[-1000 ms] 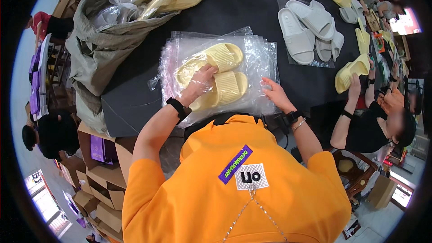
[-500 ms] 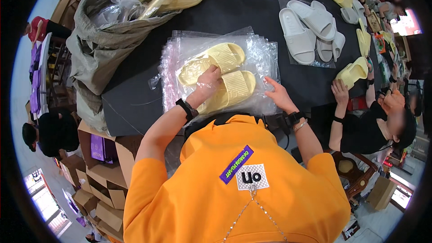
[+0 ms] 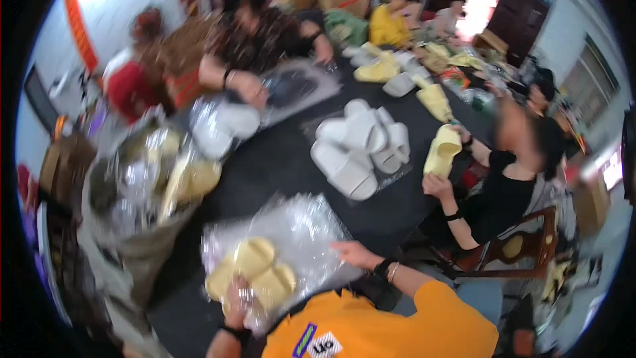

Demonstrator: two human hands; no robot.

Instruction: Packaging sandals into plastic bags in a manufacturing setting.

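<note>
A pair of pale yellow slide slippers [image 3: 252,252] lies on a stack of clear plastic bags [image 3: 311,225] at the near edge of the black table. My left hand [image 3: 240,299], smeared by motion, has its fingers curled on the slippers. Clear film shines beside that hand; whether the slippers are inside a bag is hard to tell. My right hand [image 3: 356,254] is held at the right edge of the bags, fingers stretched out, with nothing in it.
Several pale grey slippers [image 3: 361,139] lie mid-table. At left stands a large sack [image 3: 109,245] with bagged slippers. A co-worker at right holds a yellow slipper [image 3: 442,151]. Across the table, another person handles a clear bag [image 3: 301,89] near bagged white slippers [image 3: 232,122].
The view has swung up and right, so the table's far side and more people now show. My left hand remains at the yellow slippers, my right hand at the bags' right side.
</note>
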